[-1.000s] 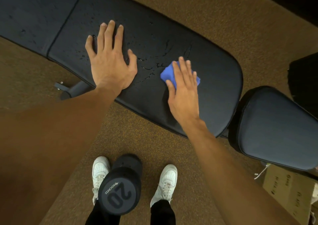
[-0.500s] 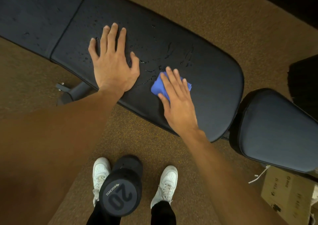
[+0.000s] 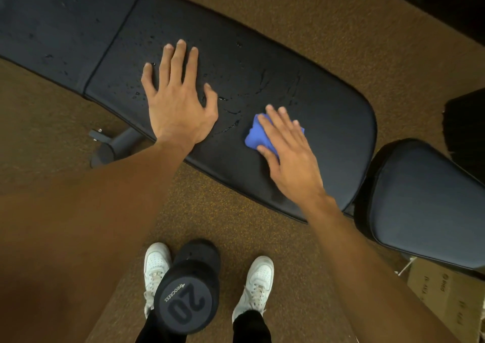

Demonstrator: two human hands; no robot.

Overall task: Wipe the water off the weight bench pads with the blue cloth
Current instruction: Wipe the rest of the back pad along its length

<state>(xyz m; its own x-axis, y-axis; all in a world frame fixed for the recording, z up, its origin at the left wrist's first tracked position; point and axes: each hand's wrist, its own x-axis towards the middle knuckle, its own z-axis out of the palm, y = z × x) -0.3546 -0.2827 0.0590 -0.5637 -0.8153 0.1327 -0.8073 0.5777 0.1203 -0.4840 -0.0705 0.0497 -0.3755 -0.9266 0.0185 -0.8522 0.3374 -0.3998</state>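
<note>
A long black bench pad runs from upper left to lower right, with water drops and streaks on its middle. My left hand lies flat on the pad, fingers straight and spread. My right hand presses a folded blue cloth onto the pad with straight fingers, just right of the streaks. Most of the cloth is hidden under my fingers. A second pad joins at the upper left and carries scattered drops. A separate seat pad sits at the right.
A black 20 dumbbell stands on the brown carpet between my white shoes. A bench foot juts out under the pad at the left. A cardboard box lies at the lower right, with a dark object at the right edge.
My right hand slid the cloth down and left across the pad, then back slightly right. My left hand stayed flat in place.
</note>
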